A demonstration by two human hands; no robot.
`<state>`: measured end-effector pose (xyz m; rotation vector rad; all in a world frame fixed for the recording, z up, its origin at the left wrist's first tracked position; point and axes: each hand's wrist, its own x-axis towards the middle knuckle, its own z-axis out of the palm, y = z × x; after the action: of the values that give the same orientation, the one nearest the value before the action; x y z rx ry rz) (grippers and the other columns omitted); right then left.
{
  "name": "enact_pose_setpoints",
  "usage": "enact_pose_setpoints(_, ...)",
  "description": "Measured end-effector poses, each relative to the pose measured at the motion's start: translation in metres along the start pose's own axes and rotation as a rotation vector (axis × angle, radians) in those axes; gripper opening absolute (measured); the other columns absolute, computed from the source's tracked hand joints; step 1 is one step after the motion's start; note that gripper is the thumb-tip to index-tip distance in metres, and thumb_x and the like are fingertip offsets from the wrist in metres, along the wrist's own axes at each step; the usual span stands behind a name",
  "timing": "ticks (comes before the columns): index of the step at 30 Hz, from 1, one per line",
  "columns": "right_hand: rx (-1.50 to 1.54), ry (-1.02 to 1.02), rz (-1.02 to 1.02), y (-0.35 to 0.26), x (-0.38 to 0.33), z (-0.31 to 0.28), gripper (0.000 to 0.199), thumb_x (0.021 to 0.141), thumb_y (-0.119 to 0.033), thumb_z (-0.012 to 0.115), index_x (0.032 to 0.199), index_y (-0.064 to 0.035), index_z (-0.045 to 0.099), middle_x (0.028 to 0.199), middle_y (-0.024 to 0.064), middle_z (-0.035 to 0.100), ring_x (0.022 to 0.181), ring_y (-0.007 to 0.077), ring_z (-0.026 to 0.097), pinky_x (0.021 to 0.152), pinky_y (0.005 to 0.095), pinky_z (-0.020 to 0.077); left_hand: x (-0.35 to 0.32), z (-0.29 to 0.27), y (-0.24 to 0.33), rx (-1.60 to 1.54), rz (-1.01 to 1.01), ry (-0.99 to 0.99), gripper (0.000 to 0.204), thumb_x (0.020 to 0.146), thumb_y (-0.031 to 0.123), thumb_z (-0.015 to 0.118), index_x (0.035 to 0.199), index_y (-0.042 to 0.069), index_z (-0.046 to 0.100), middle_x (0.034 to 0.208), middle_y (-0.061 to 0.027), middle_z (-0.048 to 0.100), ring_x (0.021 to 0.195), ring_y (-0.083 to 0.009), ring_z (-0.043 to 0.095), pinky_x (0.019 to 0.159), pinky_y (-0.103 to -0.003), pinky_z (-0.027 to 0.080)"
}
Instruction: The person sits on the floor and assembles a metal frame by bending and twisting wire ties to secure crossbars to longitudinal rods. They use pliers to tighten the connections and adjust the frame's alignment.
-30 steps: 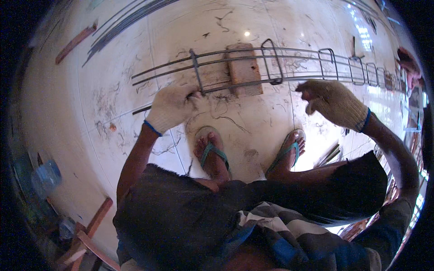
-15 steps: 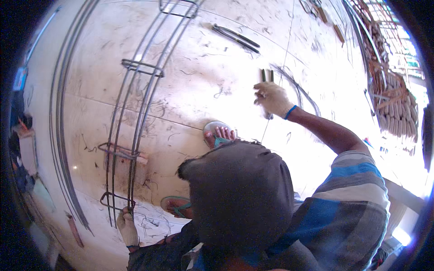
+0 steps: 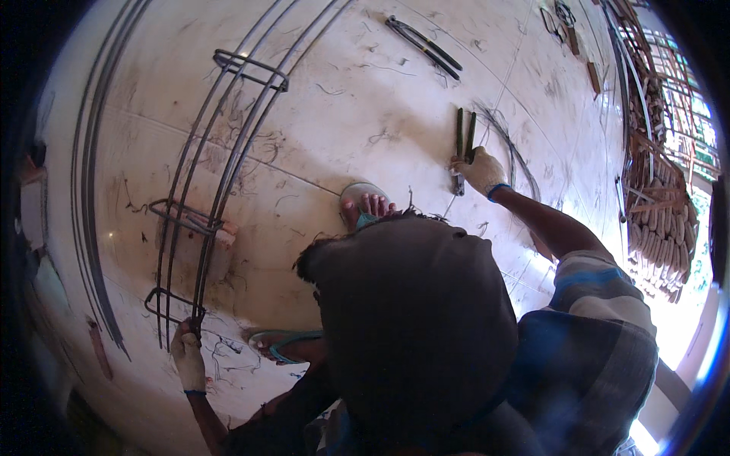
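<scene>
At lower left, my gloved left hand (image 3: 187, 359) is closed on the near end of a long steel rebar cage (image 3: 199, 270). Its bent rectangular stirrups cross the lengthwise bars. On the right, my gloved right hand (image 3: 484, 172) has its fingers curled at the middle of dark-handled pincers (image 3: 461, 134) lying on the floor, handles spread and pointing away. The palm side of that hand is hidden. A loose bundle of thin tie wire (image 3: 514, 148) lies just beyond this hand.
Long-handled cutters (image 3: 423, 47) lie farther off. Loose steel bars (image 3: 90, 175) run along the left. A reddish block (image 3: 220, 234) sits under the cage. Wire scraps litter the tiles; sandalled feet (image 3: 363, 204) are close by. Stacked bundles (image 3: 658, 228) stand at far right.
The view has turned a little, shifting the cage down and left. My right hand has drawn slightly right, its fingers closing at the pincers. My left hand keeps its hold on the cage.
</scene>
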<state>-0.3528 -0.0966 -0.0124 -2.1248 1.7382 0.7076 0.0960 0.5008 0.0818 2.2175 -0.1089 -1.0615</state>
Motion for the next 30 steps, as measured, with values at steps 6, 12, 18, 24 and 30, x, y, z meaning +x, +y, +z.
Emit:
enact_pose_setpoints(6,0.124,-0.05,-0.171,-0.011,-0.017,-0.011,0.066,0.077,-0.048,0.079,0.113,0.0048,0.063,0.093,0.0231,0.074,0.089,0.0369,0.074,0.08,0.044,0.0569,0.004,-0.007,0.019,-0.18,0.036,-0.135,0.045,0.11,0.035,0.048,0.127,-0.002,0.067,0.091,0.002,0.059,0.075,-0.0058,0.05,0.066,-0.021,0.041)
enact_pose_setpoints(12,0.309,-0.345,-0.649,-0.055,-0.037,-0.003,0.051,0.086,-0.029,0.073,0.121,0.0051,0.058,0.092,0.0197,0.072,0.079,0.0299,0.073,0.071,0.0417,0.0574,0.008,-0.027,-0.007,0.006,0.072,-0.127,0.05,0.113,0.036,0.041,0.135,-0.003,0.062,0.114,-0.008,0.069,0.099,-0.0139,0.06,0.09,-0.03,0.05)
enact_pose_setpoints(18,0.416,-0.618,-0.747,-0.116,-0.034,0.002,0.033,0.09,-0.014,0.069,0.117,0.0034,0.06,0.094,0.0163,0.07,0.079,0.0292,0.073,0.069,0.0412,0.0603,-0.003,-0.037,-0.045,-0.164,0.208,-0.045,0.055,0.109,0.043,0.053,0.138,-0.002,0.061,0.097,-0.0015,0.062,0.086,-0.013,0.054,0.08,-0.028,0.049)
enact_pose_setpoints(24,0.175,-0.562,-0.929,-0.185,-0.106,-0.023,0.021,0.082,0.009,0.063,0.102,0.0007,0.064,0.099,0.0125,0.065,0.08,0.0243,0.071,0.068,0.0364,0.0623,-0.037,-0.02,-0.054,0.193,0.565,0.382,0.028,0.101,0.019,0.055,0.121,0.002,0.066,0.093,-0.0028,0.066,0.09,-0.0147,0.061,0.079,-0.03,0.052)
enact_pose_setpoints(30,-0.147,-0.462,-1.06,-0.268,-0.23,-0.066,0.023,0.075,0.012,0.073,0.094,-0.0005,0.07,0.112,0.0143,0.065,0.093,0.025,0.07,0.074,0.0373,0.0624,-0.026,0.095,-0.06,-0.836,0.361,-0.689,0.055,0.105,0.052,0.056,0.137,0.008,0.059,0.115,-0.0061,0.07,0.083,-0.0135,0.062,0.075,-0.029,0.053)
